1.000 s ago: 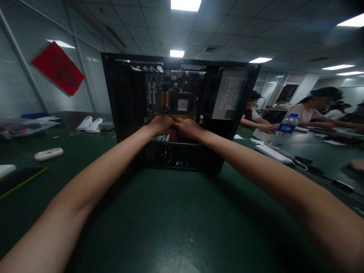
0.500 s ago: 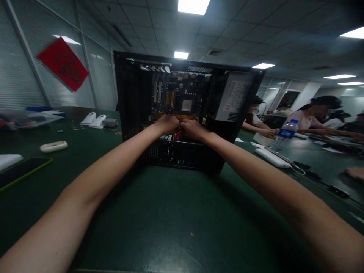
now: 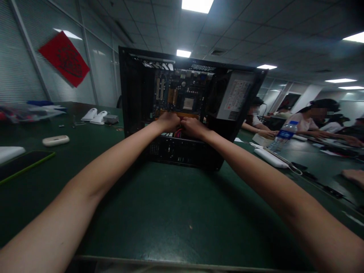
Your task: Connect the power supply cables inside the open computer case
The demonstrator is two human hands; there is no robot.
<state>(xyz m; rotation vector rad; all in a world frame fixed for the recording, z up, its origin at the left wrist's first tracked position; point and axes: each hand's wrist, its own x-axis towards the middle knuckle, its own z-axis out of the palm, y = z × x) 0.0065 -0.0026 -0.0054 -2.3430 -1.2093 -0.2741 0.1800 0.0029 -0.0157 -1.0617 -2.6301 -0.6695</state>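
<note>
My fingers are hidden inside the open computer case [image 3: 136, 94]; grip unreadable. Left hand [image 3: 168, 122] and right hand [image 3: 193, 127] meet knuckle to knuckle, arms outstretched over the bench [image 3: 159, 212].

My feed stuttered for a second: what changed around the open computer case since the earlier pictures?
Very little. The left hand and right hand stay pressed together low inside the open computer case, just below the motherboard, fingers curled near the coloured cables. Only the camera shifted slightly, so the case sits a bit further right in the picture. Nothing was picked up or released.
</note>
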